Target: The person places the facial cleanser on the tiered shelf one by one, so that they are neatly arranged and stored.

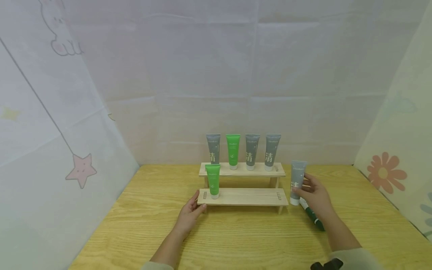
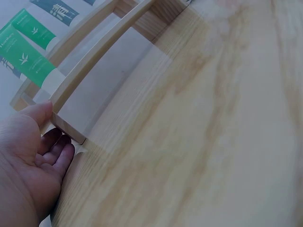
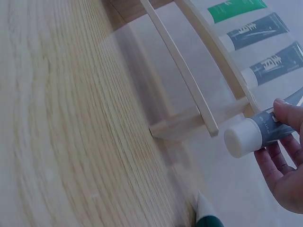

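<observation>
In the head view my right hand (image 1: 316, 195) holds a grey squeeze tube (image 1: 298, 173) upright, white cap down, to the right of a two-step wooden display rack (image 1: 248, 197). The right wrist view shows thumb and fingers pinching this tube's body (image 3: 271, 128). With my left hand (image 1: 187, 216) I grip the left end of the rack's lower step, thumb at the board's edge and fingers curled by the leg. A green tube (image 1: 213, 180) stands on that step at the left. On the upper step (image 1: 241, 172) are another green tube (image 1: 233, 150) and three grey tubes (image 1: 251, 150).
A dark green tube with a white end (image 1: 314, 216) lies on the wooden table (image 1: 152, 225), partly under my right hand and forearm. White cloth (image 1: 209, 67) hangs behind the rack, with printed cloth at both sides. A black object (image 1: 326, 264) shows by my right sleeve.
</observation>
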The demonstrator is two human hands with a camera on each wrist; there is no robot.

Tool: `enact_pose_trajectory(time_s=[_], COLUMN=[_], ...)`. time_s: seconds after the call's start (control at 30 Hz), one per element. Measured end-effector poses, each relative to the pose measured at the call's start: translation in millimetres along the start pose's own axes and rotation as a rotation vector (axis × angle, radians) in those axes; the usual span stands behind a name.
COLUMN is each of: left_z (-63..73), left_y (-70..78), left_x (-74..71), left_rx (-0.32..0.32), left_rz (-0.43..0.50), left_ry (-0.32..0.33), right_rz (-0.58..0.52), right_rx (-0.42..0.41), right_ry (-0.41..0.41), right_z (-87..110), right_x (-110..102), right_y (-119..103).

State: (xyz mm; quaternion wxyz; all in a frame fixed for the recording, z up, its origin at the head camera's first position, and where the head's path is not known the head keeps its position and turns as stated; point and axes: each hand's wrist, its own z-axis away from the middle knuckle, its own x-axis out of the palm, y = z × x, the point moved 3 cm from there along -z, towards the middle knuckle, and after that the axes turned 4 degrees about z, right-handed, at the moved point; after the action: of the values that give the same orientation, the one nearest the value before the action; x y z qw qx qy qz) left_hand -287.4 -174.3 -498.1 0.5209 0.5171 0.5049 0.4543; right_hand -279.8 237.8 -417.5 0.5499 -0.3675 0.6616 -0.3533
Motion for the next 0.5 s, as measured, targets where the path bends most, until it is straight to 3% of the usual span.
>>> enact_pose_trajectory(time_s=[0.17, 0.5], left_z=[0.1, 0.5], left_y=[0.6, 1.0], left_x=[0.2, 0.0], left_rx=[0.008, 0.015], left_rz=[0.005, -0.005], left_ry=[-0.009, -0.011], right_rz=[-0.018, -0.069], right_rx=[-0.028, -0.001], right_ry=[-0.002, 0.009], right_z=[-4.5, -11.6], right_x=[14, 47], right_y=[-7, -25])
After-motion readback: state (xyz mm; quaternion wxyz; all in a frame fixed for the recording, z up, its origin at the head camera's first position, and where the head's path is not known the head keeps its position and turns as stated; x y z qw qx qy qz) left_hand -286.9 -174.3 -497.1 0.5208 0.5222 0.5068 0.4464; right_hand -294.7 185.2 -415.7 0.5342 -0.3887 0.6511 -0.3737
